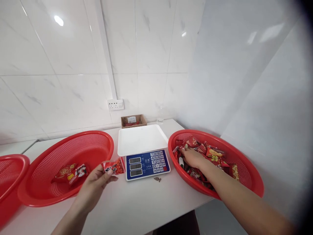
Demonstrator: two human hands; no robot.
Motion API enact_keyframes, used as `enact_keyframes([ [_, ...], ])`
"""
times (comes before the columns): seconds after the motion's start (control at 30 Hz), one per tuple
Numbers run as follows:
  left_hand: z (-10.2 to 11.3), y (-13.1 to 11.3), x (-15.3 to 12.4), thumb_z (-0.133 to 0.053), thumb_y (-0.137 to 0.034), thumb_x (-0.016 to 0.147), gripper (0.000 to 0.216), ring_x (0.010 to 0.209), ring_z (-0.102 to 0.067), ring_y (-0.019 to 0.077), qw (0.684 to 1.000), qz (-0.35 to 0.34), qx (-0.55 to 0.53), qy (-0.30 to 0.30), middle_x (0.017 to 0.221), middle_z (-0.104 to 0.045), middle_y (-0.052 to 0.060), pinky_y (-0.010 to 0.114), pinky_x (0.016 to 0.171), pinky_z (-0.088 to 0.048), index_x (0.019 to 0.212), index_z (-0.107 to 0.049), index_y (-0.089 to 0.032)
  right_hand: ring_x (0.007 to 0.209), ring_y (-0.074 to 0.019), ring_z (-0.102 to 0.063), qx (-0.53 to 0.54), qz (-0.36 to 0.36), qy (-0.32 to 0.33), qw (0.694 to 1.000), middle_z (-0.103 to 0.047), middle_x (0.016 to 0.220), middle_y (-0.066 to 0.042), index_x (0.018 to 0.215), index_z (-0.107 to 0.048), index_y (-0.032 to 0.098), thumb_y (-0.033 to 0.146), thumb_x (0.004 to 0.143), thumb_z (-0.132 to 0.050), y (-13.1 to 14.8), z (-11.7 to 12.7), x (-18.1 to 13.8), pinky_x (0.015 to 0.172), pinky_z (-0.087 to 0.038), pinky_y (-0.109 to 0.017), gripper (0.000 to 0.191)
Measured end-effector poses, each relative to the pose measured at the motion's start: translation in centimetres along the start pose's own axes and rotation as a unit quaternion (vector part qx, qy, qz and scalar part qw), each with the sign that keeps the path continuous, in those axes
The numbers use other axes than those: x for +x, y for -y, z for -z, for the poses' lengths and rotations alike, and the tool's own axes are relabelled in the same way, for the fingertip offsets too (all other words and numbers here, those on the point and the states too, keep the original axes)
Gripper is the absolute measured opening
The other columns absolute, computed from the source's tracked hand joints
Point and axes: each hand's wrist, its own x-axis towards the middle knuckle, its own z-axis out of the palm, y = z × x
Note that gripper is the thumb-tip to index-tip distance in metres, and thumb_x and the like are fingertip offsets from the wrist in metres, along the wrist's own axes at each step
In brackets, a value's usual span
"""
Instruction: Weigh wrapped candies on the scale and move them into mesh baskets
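My left hand (100, 179) pinches a small red snack packet (114, 165) between thumb and fingers, just left of the scale's keypad. My right hand (192, 156) reaches into the right red plastic basket (254, 182), touching the heap of snack packets (215, 158). Its fingertips are partly lost among the wrappers, so I cannot tell whether they grip one. Between my hands stands a digital scale (148, 164) with a blue panel and a bare white weighing tray (141, 139). A few red packets (77, 173) lie in the left red basket (97, 140).
Another red basket (12, 160) is cut off at the left edge. Behind the scale sits a small cardboard box (133, 120) with red packets inside, beside a clear container (160, 119). Small brown bits (157, 179) lie before the scale. A wall socket (115, 104) is behind the table.
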Motion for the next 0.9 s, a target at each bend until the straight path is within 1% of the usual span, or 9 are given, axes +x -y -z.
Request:
enact_keyframes([
  [0.17, 3.6, -2.9, 0.0, -0.073, -0.056, 0.061, 0.048, 0.072, -0.059, 0.0165, 0.979, -0.044, 0.150, -0.129, 0.078, -0.063, 0.002, 0.029, 0.073, -0.051, 0.086, -0.060, -0.018, 0.117, -0.0318, -0.048, -0.002, 0.006, 0.012, 1.000, -0.051, 0.129, -0.019, 0.129, -0.050, 0.016, 0.012, 0.082, -0.044, 0.2, 0.5, -0.3, 0.089, -0.041, -0.040, 0.047],
  [0.3, 4.6, -4.4, 0.1, -0.063, -0.061, 0.067, 0.051, 0.067, -0.062, 0.0189, 0.935, -0.060, 0.264, -0.228, 0.072, -0.063, 0.002, 0.031, 0.065, -0.052, 0.096, -0.057, -0.018, 0.116, -0.0312, -0.048, 0.001, 0.004, 0.012, 1.000, -0.052, 0.129, -0.017, 0.129, -0.050, 0.018, 0.014, 0.082, -0.046, 0.2, 0.7, -0.4, 0.087, -0.041, -0.039, 0.047],
  [0.4, 4.2, -5.1, 0.1, -0.055, -0.057, 0.075, 0.062, 0.062, -0.063, 0.0210, 0.882, -0.050, 0.359, -0.302, 0.064, -0.063, 0.001, 0.034, 0.062, -0.051, 0.122, -0.048, -0.018, 0.113, -0.0304, -0.051, 0.009, 0.002, 0.003, 1.000, -0.055, 0.124, -0.017, 0.125, -0.053, 0.018, 0.016, 0.084, -0.046, 0.1, 0.7, -0.4, 0.085, -0.041, -0.038, 0.042],
  [0.47, 3.8, -5.2, -0.1, -0.053, -0.057, 0.077, 0.077, 0.060, -0.064, 0.0219, 0.865, -0.053, 0.391, -0.310, 0.063, -0.064, -0.001, 0.038, 0.064, -0.051, 0.140, -0.028, -0.020, 0.110, -0.0307, -0.053, 0.017, -0.003, -0.007, 1.000, -0.058, 0.119, -0.017, 0.120, -0.056, 0.018, 0.017, 0.084, -0.046, 0.0, 0.7, -0.3, 0.083, -0.041, -0.038, 0.037],
  [0.53, 3.3, -4.9, -0.4, -0.051, -0.059, 0.077, 0.084, 0.062, -0.065, 0.0225, 0.864, -0.067, 0.397, -0.302, 0.068, -0.066, -0.001, 0.040, 0.066, -0.051, 0.144, -0.015, -0.024, 0.107, -0.0323, -0.054, 0.032, -0.014, -0.014, 0.999, -0.059, 0.116, -0.017, 0.113, -0.058, 0.018, 0.016, 0.082, -0.048, -0.3, 0.8, -0.2, 0.080, -0.042, -0.040, 0.034],
  [0.6, 2.9, -4.0, -0.8, -0.052, -0.060, 0.076, 0.082, 0.066, -0.066, 0.0225, 0.872, -0.092, 0.388, -0.284, 0.074, -0.067, 0.000, 0.039, 0.067, -0.052, 0.143, -0.018, -0.025, 0.102, -0.0331, -0.057, 0.055, -0.028, -0.018, 0.998, -0.061, 0.113, -0.016, 0.107, -0.060, 0.018, 0.013, 0.079, -0.049, -0.6, 0.9, -0.1, 0.078, -0.041, -0.040, 0.031],
  [0.67, 2.4, -2.6, -1.2, -0.052, -0.057, 0.077, 0.076, 0.070, -0.065, 0.0212, 0.888, -0.129, 0.364, -0.248, 0.075, -0.065, 0.000, 0.037, 0.068, -0.053, 0.140, -0.027, -0.023, 0.098, -0.0308, -0.060, 0.091, -0.039, -0.019, 0.995, -0.064, 0.108, -0.013, 0.104, -0.060, 0.019, 0.012, 0.078, -0.048, -1.0, 1.1, 0.0, 0.077, -0.042, -0.038, 0.030],
  [0.77, 1.3, 0.1, -1.6, -0.053, -0.051, 0.079, 0.057, 0.066, -0.062, 0.0174, 0.903, -0.171, 0.364, -0.152, 0.070, -0.062, -0.001, 0.029, 0.063, -0.052, 0.126, -0.044, -0.019, 0.093, -0.0247, -0.062, 0.162, -0.049, -0.032, 0.985, -0.067, 0.102, -0.008, 0.103, -0.059, 0.020, 0.015, 0.080, -0.046, -1.8, 1.4, -0.1, 0.077, -0.043, -0.032, 0.027],
  [0.9, -1.3, 3.3, -2.2, -0.049, -0.042, 0.084, 0.036, 0.061, -0.057, 0.0147, 0.902, -0.162, 0.400, 0.002, 0.066, -0.059, -0.001, 0.019, 0.046, -0.043, 0.112, -0.056, -0.021, 0.086, -0.0218, -0.063, 0.252, -0.085, -0.076, 0.961, -0.066, 0.100, -0.008, 0.105, -0.056, 0.019, 0.024, 0.081, -0.045, -2.8, 1.9, 0.0, 0.072, -0.045, -0.030, 0.027],
])
